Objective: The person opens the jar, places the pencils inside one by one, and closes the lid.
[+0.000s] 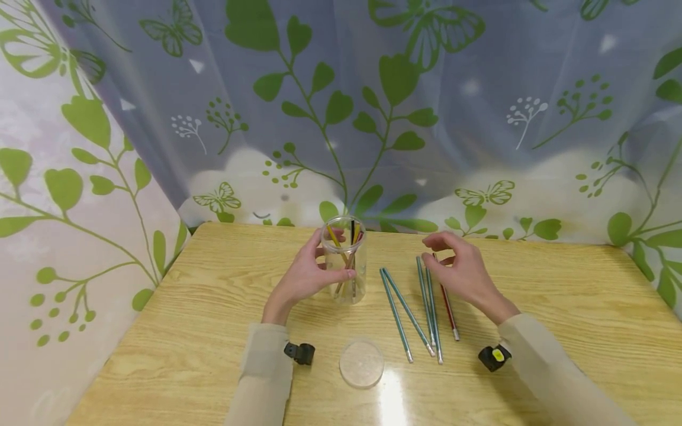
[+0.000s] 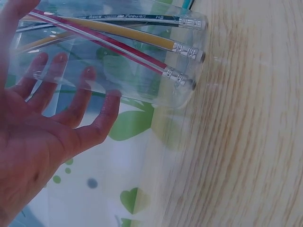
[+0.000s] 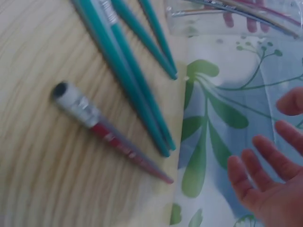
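left hand (image 1: 306,273): gripping, thumb stretched across the front, fingers (image 2: 102,120) spread and curving round the far side
right hand (image 1: 465,273): pretty relaxed, fingers loosely bent, thumb apart from the fingertips
left arm (image 1: 262,376): beige sleeve, comes up nearly straight from the bottom edge
right arm (image 1: 554,367): also beige, slants in from lower right
wrists (image 1: 276,309): left one angles a bit inward, right follows the forearm

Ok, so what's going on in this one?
A person's left hand grips a clear cylindrical plastic jar, uncapped, with several coloured pencils leaning inside. The right hand, holding nothing, is near the far end of a dark red pencil. Four teal pencils lie beside it on the light wood-grain table, and a clear round lid lies flat nearer the person.
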Motion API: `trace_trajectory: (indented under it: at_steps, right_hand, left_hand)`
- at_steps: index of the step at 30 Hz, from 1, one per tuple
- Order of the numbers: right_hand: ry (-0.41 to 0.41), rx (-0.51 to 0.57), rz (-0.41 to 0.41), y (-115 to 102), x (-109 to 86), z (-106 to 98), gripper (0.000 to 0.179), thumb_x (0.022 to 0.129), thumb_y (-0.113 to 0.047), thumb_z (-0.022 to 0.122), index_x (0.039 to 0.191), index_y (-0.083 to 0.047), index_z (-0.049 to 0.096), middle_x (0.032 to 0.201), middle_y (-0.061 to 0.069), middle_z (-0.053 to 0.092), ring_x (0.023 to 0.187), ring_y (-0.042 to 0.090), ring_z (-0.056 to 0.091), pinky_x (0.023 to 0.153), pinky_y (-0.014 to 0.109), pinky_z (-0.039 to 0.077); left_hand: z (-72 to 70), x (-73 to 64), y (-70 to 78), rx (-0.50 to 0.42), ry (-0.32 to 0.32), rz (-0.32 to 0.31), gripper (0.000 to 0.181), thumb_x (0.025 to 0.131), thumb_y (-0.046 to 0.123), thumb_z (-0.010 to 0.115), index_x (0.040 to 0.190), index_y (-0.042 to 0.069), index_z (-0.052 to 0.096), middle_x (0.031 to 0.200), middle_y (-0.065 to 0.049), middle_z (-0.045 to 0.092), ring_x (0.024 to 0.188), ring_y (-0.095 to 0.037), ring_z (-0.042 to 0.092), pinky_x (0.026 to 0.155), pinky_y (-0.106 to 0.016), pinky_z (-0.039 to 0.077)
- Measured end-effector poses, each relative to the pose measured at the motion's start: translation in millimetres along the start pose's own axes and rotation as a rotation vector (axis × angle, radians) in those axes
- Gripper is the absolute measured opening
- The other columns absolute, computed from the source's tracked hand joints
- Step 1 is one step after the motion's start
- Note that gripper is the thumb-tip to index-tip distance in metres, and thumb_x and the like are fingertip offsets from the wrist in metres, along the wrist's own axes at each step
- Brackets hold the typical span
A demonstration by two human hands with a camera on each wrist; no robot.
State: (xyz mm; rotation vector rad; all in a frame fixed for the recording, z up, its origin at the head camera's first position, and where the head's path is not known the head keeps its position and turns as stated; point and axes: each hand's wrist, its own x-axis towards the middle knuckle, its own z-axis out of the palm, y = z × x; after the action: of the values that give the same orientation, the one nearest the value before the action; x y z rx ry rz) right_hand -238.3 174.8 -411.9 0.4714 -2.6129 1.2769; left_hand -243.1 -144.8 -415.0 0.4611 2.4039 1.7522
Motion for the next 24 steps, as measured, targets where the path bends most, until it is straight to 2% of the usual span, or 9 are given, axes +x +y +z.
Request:
trace_trajectory:
  at_steps: [6, 8, 15, 20, 24]
  right_hand:
    - [-0.068, -0.143, 0.076, 13, -0.5, -4, 0.028, 0.098, -0.017, 0.063, 0.123, -0.005, 0.065, 0.122, 0.020, 0.068, 0.111, 0.039, 0.065, 0.087, 0.051, 0.058]
    - [-0.094, -0.184, 0.100, 16, 0.3, -6, 0.029, 0.097, -0.016, 0.064, 0.122, -0.003, 0.065, 0.120, 0.023, 0.069, 0.108, 0.041, 0.066, 0.088, 0.055, 0.057]
    - [-0.185, -0.271, 0.172, 29, 7.6, -7, 0.033, 0.095, -0.014, 0.064, 0.123, 0.002, 0.062, 0.112, 0.028, 0.070, 0.096, 0.039, 0.070, 0.078, 0.051, 0.058]
    - [-0.254, -0.291, 0.226, 37, 15.9, -4, 0.040, 0.093, -0.014, 0.068, 0.127, 0.004, 0.058, 0.103, 0.023, 0.071, 0.084, 0.031, 0.068, 0.069, 0.040, 0.055]
    - [-0.278, -0.297, 0.251, 39, 20.6, -2, 0.041, 0.091, -0.012, 0.071, 0.127, 0.003, 0.058, 0.097, 0.019, 0.071, 0.078, 0.025, 0.067, 0.065, 0.035, 0.052]
  left_hand:
    - [-0.2, -0.5, 0.4, 0.031, 0.021, -0.005, 0.080, 0.077, 0.028, 0.090, 0.144, 0.027, 0.045, 0.144, 0.005, 0.050, 0.137, -0.030, 0.049, 0.107, -0.056, 0.048]
    - [-0.1, -0.3, 0.3, 0.033, 0.027, -0.012, 0.079, 0.077, 0.028, 0.090, 0.142, 0.028, 0.046, 0.143, 0.006, 0.050, 0.137, -0.030, 0.048, 0.107, -0.056, 0.049]
    - [-0.2, -0.6, -0.2, 0.037, 0.033, -0.014, 0.078, 0.077, 0.027, 0.090, 0.141, 0.030, 0.046, 0.143, 0.004, 0.050, 0.138, -0.030, 0.048, 0.108, -0.055, 0.049]
    - [-0.3, -0.4, -1.6, 0.034, 0.029, -0.009, 0.080, 0.077, 0.028, 0.090, 0.143, 0.028, 0.045, 0.144, 0.004, 0.050, 0.139, -0.030, 0.047, 0.108, -0.055, 0.048]
    - [-0.1, -0.2, -1.4, 0.029, 0.024, -0.007, 0.078, 0.077, 0.028, 0.090, 0.141, 0.032, 0.045, 0.144, 0.004, 0.050, 0.138, -0.030, 0.048, 0.108, -0.054, 0.048]
